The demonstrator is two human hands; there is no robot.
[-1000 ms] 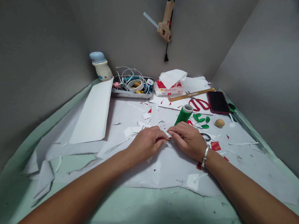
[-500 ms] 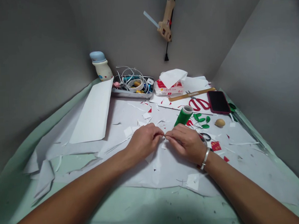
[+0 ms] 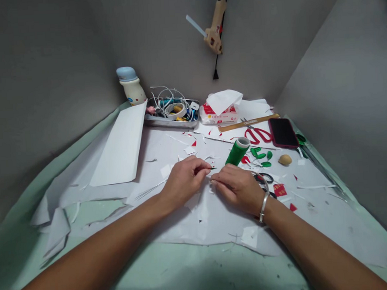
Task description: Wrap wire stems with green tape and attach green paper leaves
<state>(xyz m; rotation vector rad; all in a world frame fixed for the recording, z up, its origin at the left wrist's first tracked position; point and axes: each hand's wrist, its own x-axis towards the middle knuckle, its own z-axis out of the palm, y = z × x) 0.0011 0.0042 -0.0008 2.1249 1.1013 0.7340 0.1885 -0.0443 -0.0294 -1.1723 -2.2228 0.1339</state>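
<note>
My left hand [image 3: 184,180] and my right hand [image 3: 237,186] meet at the middle of the table, both with fingers pinched. Between the left fingertips shows a tiny green tip of a thin piece [image 3: 212,168]; what it is I cannot make out. The right hand's fingers press together just below it, on the white paper sheet [image 3: 217,213]. A green roll of tape [image 3: 237,151] lies just beyond the right hand. A silver bangle [image 3: 263,202] sits on the right wrist.
Red scissors [image 3: 257,134], a dark phone [image 3: 282,132], a ruler [image 3: 247,122], green leaf cut-outs [image 3: 261,155] and a nut-like lump [image 3: 285,159] lie at right. A metal tray [image 3: 172,120], tissue pack [image 3: 218,113] and bottle [image 3: 131,86] stand behind. A glue gun [image 3: 214,27] hangs on the wall.
Both hands have shifted slightly left and away from me. The left fingertips lifted and now show a small green tip; the right hand sits a little lower.
</note>
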